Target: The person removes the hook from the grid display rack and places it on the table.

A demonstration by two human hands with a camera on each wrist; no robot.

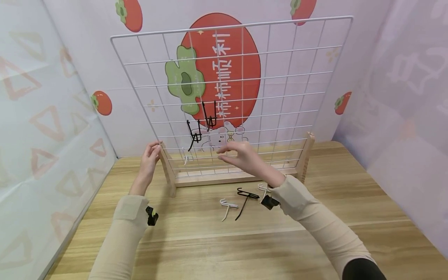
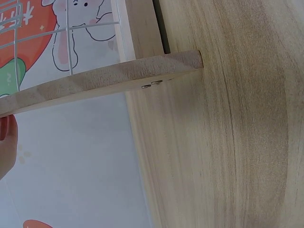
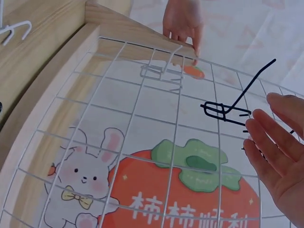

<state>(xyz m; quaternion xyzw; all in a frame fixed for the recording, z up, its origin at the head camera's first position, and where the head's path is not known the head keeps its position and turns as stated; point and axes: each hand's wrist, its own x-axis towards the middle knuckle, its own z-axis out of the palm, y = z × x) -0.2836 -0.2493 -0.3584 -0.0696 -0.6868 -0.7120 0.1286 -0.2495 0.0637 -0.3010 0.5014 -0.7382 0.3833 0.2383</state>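
A white wire grid panel (image 1: pixel 280 22) stands upright in a wooden stand (image 1: pixel 210 181). My left hand (image 1: pixel 149 159) grips the top of the stand's left upright (image 1: pixel 168 171) with thumb and fingertips. In front of the lower grid hovers my right hand (image 1: pixel 245 155), its fingers loosely extended and nothing between them. Two black hooks (image 1: pixel 196 137) hang on the left part of the grid, one higher and further right. Below them a white hook (image 1: pixel 188 158) hangs near the bottom. In the right wrist view, my right fingers (image 3: pixel 268 142) are beside a black hook (image 3: pixel 223 111).
On the wooden table before the stand lie a white hook (image 1: pixel 228 204), a black hook (image 1: pixel 248 194) and another white hook (image 1: pixel 264 187), partly hidden by my right wrist. A printed cloth (image 1: pixel 280 97) with persimmons hangs behind the grid.
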